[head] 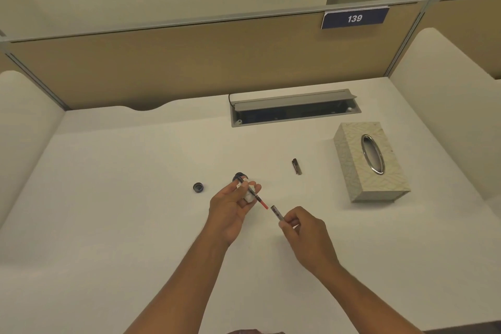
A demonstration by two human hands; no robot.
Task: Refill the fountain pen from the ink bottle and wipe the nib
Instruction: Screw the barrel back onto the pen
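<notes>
left hand [230, 209] gripping pen section [253, 194] with tissue [249, 196] | right hand [303, 228] pinching barrel [278, 213], ends just apart | cap [296, 166] lying far right on desk [135, 211]

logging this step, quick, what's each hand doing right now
Left hand: closed on the pen section and a white tissue.
Right hand: closed on the pen barrel.

Ink bottle [239, 177] mostly behind left hand [233, 209].
</notes>
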